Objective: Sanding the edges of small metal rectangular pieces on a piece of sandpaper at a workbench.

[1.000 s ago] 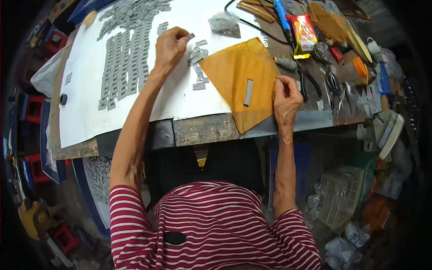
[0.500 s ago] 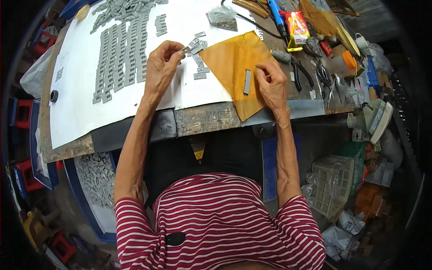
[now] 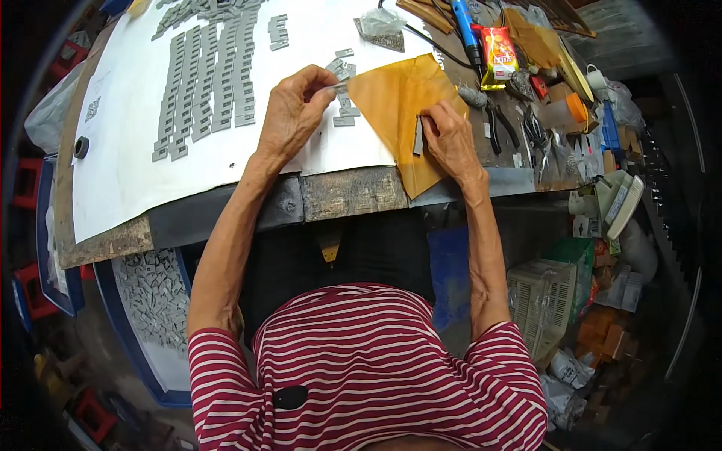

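Observation:
My left hand is closed in a pinch on a small flat grey metal piece, mostly hidden by the fingers. Just past it, several like grey pieces lie loosely on the white sheet. To the right, a sheet of brown paper overlaps the white one and hangs slightly over the table's front edge. A narrow grey strip rests on that paper. My right hand is closed, its fingertips against or right beside the strip's upper end; what they pinch is hidden.
Long rows of grey pieces cover the left of the sheet, below a heap of more. Black-handled pliers, a blue tool and a red packet lie at right. A blue tray of pieces stands below the table.
My right hand has moved left and slightly down, up to the grey strip. The left hand keeps its pinch beside the loose pieces. The whole view has shifted a little.

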`<state>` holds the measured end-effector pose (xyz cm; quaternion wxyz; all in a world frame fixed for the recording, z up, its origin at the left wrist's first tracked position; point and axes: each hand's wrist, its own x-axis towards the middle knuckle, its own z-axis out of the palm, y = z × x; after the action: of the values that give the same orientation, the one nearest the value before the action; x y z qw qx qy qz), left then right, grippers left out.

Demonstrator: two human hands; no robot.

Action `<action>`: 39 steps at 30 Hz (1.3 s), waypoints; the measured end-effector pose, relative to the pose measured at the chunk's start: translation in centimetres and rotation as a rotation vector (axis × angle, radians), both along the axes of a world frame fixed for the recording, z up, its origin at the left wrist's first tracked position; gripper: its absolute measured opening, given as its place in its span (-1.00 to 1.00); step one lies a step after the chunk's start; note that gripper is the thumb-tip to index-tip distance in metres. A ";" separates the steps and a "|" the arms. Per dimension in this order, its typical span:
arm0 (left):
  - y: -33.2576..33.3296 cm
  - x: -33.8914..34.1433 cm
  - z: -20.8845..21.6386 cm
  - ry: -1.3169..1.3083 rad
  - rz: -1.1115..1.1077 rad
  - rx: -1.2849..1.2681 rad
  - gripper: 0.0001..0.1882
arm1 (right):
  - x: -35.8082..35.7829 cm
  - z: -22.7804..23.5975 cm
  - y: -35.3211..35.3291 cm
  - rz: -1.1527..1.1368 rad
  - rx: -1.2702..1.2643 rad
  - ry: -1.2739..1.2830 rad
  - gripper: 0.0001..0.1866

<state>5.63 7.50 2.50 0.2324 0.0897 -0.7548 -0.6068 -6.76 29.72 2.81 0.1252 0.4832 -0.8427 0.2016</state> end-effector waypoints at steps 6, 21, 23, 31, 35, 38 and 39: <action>0.3 0.2 0.1 -0.008 -0.016 -0.010 -0.84 | -0.5 0.1 0.0 0.038 0.049 0.043 -0.96; 0.3 0.2 -0.4 -0.058 -0.078 -0.029 -0.85 | -0.7 0.6 0.1 0.081 0.078 -0.030 -0.95; 0.3 0.2 -0.3 -0.059 -0.084 -0.034 -0.85 | -0.7 0.6 0.1 0.079 0.086 -0.036 -0.95; 0.5 0.4 0.0 -0.074 -0.090 -0.032 -0.83 | -0.9 0.0 0.1 0.103 0.099 0.051 -0.93; 0.5 0.4 0.1 -0.064 -0.091 -0.048 -0.83 | -0.7 -0.1 0.0 0.097 0.092 0.093 -0.93; 0.6 0.4 0.1 -0.081 -0.083 -0.041 -0.84 | -0.8 -0.4 0.1 0.103 0.058 0.111 -0.93; 0.6 0.4 0.0 -0.073 -0.085 -0.045 -0.84 | -0.8 -0.4 0.1 0.109 0.057 0.093 -0.93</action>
<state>6.01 8.10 2.53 0.1804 0.0743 -0.7794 -0.5954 -7.57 29.86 2.39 0.1393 0.5407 -0.8137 0.1616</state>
